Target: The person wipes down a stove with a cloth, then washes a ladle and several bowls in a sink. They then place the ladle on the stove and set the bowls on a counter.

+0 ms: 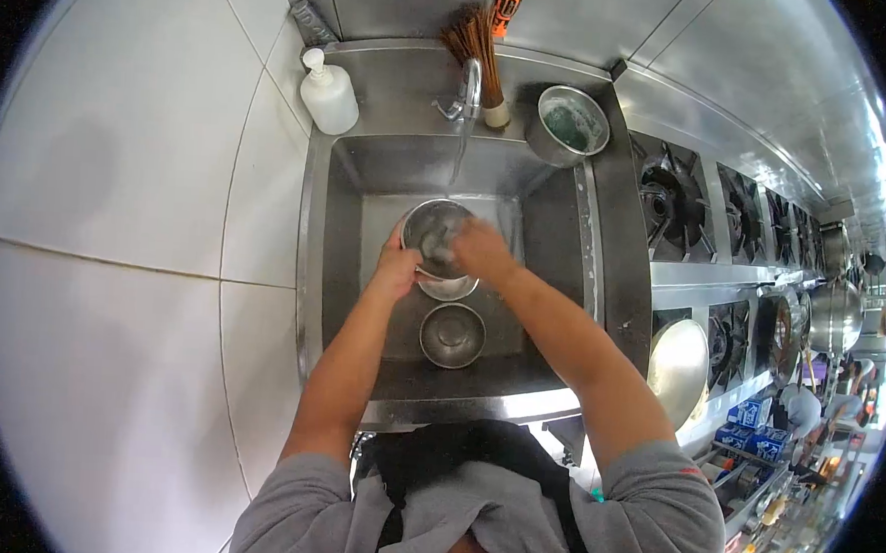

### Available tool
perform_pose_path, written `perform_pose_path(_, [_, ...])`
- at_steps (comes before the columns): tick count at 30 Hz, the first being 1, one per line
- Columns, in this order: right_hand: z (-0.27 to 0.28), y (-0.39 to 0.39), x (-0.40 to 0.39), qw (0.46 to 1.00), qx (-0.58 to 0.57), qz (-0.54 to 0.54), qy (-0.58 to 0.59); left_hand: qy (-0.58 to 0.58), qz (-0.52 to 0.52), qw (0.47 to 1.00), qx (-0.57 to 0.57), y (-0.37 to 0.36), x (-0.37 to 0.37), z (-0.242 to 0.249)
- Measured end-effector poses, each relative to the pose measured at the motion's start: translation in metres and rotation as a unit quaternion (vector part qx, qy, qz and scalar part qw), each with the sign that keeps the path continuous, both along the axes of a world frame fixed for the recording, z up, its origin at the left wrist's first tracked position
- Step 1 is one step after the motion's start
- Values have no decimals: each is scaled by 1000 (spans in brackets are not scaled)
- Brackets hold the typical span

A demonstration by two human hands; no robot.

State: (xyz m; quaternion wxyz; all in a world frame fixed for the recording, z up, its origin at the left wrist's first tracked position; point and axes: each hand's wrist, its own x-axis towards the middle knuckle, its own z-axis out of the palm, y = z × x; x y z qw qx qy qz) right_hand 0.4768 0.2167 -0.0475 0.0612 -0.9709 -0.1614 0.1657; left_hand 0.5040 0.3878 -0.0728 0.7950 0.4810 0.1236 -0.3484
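Note:
Over the sink (358, 372), my left hand (398, 264) grips the left rim of a round metal bowl (431, 226). My right hand (481, 248) is at the bowl's right side, its fingers reaching inside and blurred, so whether they hold anything cannot be made out. Another metal bowl (448, 288) shows partly from beneath the held one. A smaller metal bowl (452, 335) rests on the sink floor nearer to me. Water (459, 162) runs from the faucet (470, 88) just beyond the held bowl.
A white pump bottle (329, 98) stands at the sink's back left corner. Behind the faucet is a bristle brush (475, 48). A metal pot (571, 123) with green contents sits at the back right. Stove burners (673, 198) and a large pan (679, 369) are to the right.

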Motion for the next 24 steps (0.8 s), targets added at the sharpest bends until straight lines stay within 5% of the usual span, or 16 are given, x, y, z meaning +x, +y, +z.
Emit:
perform_pose_path(2, [-5,-5,7,979,-19,-35,-201,-14,5,1000,-13,-2,-9,-6])
perform_pose_path(3, [-9,2,13,972,30,-90,-213,1,10,1000,-10,-11,-9,-10])
perform_pose_path(4, [-23,1,15,972,30,-92,-214,14,16,1000,-8,-17,-4,-12])
perform_pose_path(6, [-60,-1,16,965,251,-53,-55,-13,-10,1000,18,0,14,-6])
perform_pose_path(8, [-40,-4,18,986,154,8,-67,-41,-35,997,48,5,22,1])
perform_pose_path(10, [-20,-5,27,983,1,-79,-166,-28,8,997,75,-4,13,0])
perform_pose_path(12, [-27,-5,31,957,67,-97,-267,-13,-4,997,74,-15,20,-2])
perform_pose_path(14, [-19,-3,22,968,184,-156,74,9,-12,997,70,-23,30,-18])
perform_pose_path(17, [-9,-21,-5,938,246,-244,1,-37,-16,986,161,-20,56,-45])
perform_pose_path(19, [0,-28,-21,914,265,-298,-71,52,175,977,109,-27,67,-55])
perform_pose_path(22, [-7,-45,-53,853,368,-370,-14,-3,23,994,110,-33,63,-87])
perform_pose_path(24, [-17,-52,-75,846,359,-394,1,8,31,994,109,-33,62,-82])
